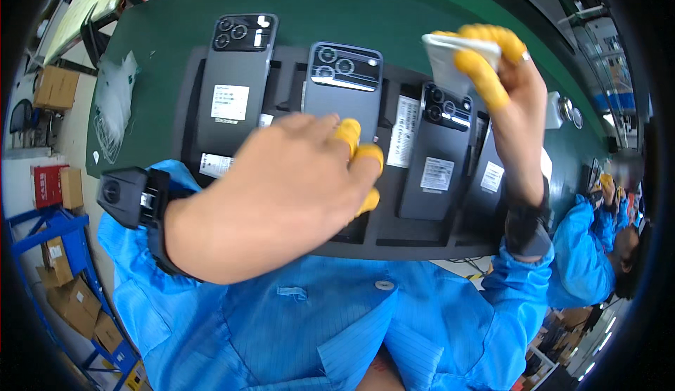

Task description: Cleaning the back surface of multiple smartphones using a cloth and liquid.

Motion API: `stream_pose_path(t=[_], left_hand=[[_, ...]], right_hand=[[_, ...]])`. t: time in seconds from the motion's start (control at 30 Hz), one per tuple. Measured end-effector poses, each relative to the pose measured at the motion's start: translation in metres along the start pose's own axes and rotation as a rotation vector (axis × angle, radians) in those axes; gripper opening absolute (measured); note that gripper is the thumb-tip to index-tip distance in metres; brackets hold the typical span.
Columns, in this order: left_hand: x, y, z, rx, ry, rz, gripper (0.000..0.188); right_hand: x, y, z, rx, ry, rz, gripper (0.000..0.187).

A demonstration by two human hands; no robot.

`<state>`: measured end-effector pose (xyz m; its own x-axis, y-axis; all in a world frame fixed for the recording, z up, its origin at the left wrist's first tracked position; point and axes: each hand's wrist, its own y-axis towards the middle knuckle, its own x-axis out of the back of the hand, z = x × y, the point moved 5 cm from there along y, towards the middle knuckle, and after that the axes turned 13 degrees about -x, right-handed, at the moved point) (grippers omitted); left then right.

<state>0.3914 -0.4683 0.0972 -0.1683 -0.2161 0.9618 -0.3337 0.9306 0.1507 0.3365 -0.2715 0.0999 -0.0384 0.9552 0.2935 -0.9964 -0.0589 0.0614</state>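
Note:
My left hand [302, 166], with yellow finger cots on several fingertips, is closed over the lower part of a dark smartphone [342, 103]. That phone lies camera side up, and the hand hides its lower end. Up at the right, my right hand [512, 74], also in yellow finger cots, pinches a flat white piece [448, 64] that is blurred; whether it is cloth or something else I cannot tell. This piece hangs over the top of another dark smartphone [434, 159] with a white label on its back.
A black compartment tray [415, 242] rests on the green table [169, 46]. Further phones lie in it at the left [235, 67] and right [485, 173]. Crumpled clear plastic [116, 95] is at the table's left. A co-worker in blue [580, 257] sits at the right.

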Motion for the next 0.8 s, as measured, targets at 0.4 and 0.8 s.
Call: stream_pose_path(t=[0.4,0.8], left_hand=[[-0.034,-0.021,-0.014,-0.103,0.038,0.055,0.019],[-0.032,-0.015,-0.016,-0.104,0.114,0.078,0.019]], right_hand=[[-0.073,0.013,-0.012,0.637,-0.784,0.346,0.023],[-0.083,0.009,-0.013,0.677,-0.782,0.395,0.032]])
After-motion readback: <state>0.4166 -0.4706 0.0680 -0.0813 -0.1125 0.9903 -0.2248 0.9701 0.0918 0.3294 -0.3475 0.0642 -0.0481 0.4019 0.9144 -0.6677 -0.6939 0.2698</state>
